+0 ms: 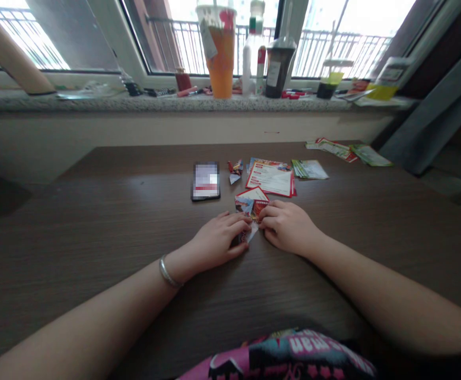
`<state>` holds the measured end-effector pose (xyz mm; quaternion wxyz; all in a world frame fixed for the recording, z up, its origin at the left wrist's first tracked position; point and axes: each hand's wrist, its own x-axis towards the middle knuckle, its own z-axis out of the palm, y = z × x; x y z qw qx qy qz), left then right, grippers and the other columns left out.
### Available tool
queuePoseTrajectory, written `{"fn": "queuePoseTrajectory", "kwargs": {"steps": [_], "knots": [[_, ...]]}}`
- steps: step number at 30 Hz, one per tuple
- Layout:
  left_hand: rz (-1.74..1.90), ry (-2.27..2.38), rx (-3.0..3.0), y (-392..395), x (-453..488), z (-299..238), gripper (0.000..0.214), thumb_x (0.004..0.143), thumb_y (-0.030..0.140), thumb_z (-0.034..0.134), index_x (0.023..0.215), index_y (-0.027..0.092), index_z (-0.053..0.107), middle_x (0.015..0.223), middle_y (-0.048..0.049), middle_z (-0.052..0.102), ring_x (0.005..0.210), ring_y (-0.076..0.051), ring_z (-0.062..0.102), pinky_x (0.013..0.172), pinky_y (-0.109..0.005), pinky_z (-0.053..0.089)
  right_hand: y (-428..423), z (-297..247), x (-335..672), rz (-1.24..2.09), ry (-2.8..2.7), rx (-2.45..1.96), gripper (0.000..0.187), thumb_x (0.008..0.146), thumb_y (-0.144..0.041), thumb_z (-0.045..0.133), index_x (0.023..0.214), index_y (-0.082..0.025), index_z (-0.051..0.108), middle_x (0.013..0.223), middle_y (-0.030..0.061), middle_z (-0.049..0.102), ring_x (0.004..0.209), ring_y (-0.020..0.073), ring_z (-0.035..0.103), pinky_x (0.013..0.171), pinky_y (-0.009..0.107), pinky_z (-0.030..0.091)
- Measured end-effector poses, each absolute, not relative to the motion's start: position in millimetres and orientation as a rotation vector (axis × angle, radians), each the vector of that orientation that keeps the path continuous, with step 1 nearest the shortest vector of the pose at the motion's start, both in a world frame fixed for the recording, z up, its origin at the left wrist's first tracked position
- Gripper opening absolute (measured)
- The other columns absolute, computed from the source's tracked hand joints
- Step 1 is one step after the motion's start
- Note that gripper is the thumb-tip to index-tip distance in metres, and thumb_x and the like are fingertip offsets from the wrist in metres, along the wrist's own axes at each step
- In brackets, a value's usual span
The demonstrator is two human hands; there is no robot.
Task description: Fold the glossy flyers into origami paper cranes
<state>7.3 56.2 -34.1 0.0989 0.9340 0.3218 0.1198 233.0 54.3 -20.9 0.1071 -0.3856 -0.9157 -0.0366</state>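
A folded paper card (253, 201), printed in red, blue and white, lies on the table between my two hands. My left hand (222, 236), with a silver bangle at the wrist, rests its fingers on the card's lower left part and partly covers it. From the other side, the curled fingers of my right hand (288, 224) grip the card's right edge. Just beyond are a small folded paper piece (235, 171) and a stack of red-bordered cards (270, 178). A phone (205, 181) with a blurred screen lies to the left of these.
Green-and-white cards (309, 169) lie right of the stack, and more leaflets (335, 150) lie near the table's back right edge. On the stone windowsill (155, 104) stand a tall orange drink cup (220, 58), a dark drink cup (278, 68) and several bottles. A grey curtain (436, 111) hangs at the right.
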Motion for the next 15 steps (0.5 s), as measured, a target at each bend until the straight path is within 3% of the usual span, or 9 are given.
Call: {"fn": "queuePoseTrajectory", "kwargs": {"steps": [9, 15], "knots": [[0.38, 0.93, 2.738, 54.9, 7.6, -36.8, 0.027, 0.088, 0.032, 0.056, 0.113, 0.023, 0.057, 0.133, -0.0043, 0.055, 0.123, -0.024, 0.049, 0.111, -0.046, 0.033, 59.2, -15.8, 234.9, -0.229, -2.644, -1.474, 0.028, 0.087, -0.024, 0.048, 0.097, -0.018, 0.073, 0.102, 0.0084, 0.07, 0.099, 0.0247, 0.058, 0.086, 0.035, 0.044], [0.394, 0.926, 2.728, 54.2, 8.2, -36.1, 0.026, 0.087, 0.031, 0.057, 0.112, 0.024, 0.057, 0.133, -0.0035, 0.055, 0.124, -0.023, 0.048, 0.111, -0.046, 0.034, 63.6, -18.5, 238.6, -0.276, -2.547, -1.578, 0.029, 0.088, -0.025, 0.047, 0.1, -0.023, 0.073, 0.105, 0.0076, 0.071, 0.093, 0.0245, 0.062, 0.076, 0.035, 0.047]]}}
